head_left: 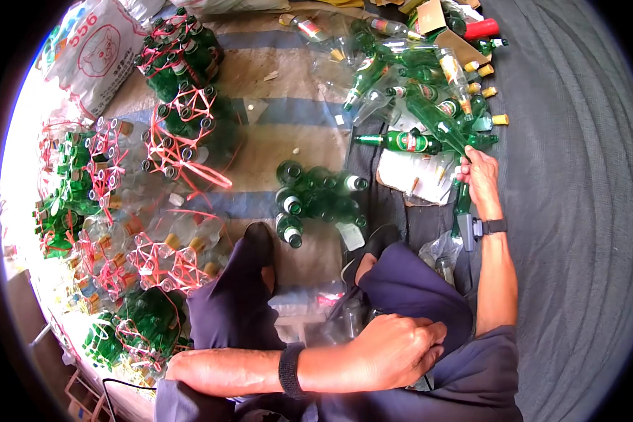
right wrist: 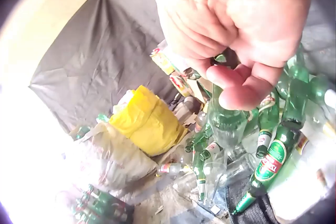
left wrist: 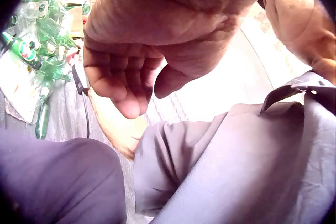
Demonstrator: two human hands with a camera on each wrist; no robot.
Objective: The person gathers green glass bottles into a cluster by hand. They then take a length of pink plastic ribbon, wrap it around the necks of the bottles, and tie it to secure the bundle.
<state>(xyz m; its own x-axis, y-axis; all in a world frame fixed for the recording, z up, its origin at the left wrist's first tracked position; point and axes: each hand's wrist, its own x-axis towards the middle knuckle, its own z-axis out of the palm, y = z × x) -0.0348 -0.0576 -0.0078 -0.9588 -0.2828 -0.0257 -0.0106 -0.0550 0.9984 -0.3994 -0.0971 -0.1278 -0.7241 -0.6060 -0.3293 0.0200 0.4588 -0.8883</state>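
Note:
My right hand (head_left: 480,176) reaches out to the pile at the right and grips a green glass bottle (head_left: 435,121) by its neck. In the right wrist view, thumb and fingers curl round the neck and the bottle's body (right wrist: 227,121) points away from the palm. Beside it lies a labelled green beer bottle (head_left: 408,141), partly over a white board (head_left: 401,172). Another green bottle (head_left: 463,200) lies under the right wrist. Above my lap hangs my left hand (head_left: 394,352), its fingers loosely curled and holding nothing, as the left wrist view (left wrist: 152,50) shows.
Several green bottles (head_left: 321,200) stand grouped between the feet. On the left are bundles of bottles tied with pink strapping (head_left: 183,151). A white sack (head_left: 95,56) leans at the back left. An open cardboard box (head_left: 443,32) stands behind the pile, and dark cloth (head_left: 570,211) covers the right side.

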